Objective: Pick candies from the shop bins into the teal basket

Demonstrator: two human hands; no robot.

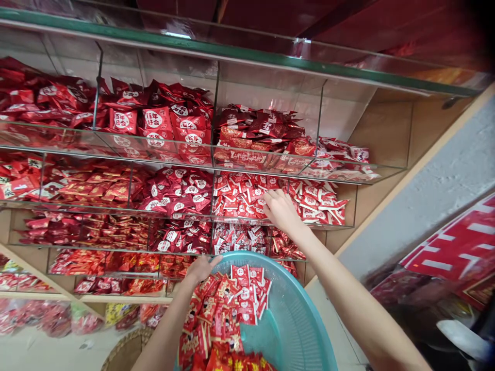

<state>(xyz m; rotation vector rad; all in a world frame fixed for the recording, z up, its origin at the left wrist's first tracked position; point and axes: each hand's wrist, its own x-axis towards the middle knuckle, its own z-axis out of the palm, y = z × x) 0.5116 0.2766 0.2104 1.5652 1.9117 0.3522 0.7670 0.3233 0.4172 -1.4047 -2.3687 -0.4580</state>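
A large teal plastic basket [315,319] holds many small red packets [222,309], with red and white ones [247,296] near its upper part. My left hand [201,268] is at the basket's far left rim, thumb stretched along it and the other fingers partly hidden. Higher up, my right hand [280,208] reaches over the front of a shelf compartment of small red and white packets [240,198]. Its fingers are bent down at the packets, and the fingertips are hidden, so what they hold cannot be made out.
Glass shelves [247,54] with clear dividers hold rows of red packets. Bagged goods [58,317] lie below at the left, beside a woven basket [126,350]. A grey wall [417,201] and red printed packages [456,247] are at the right.
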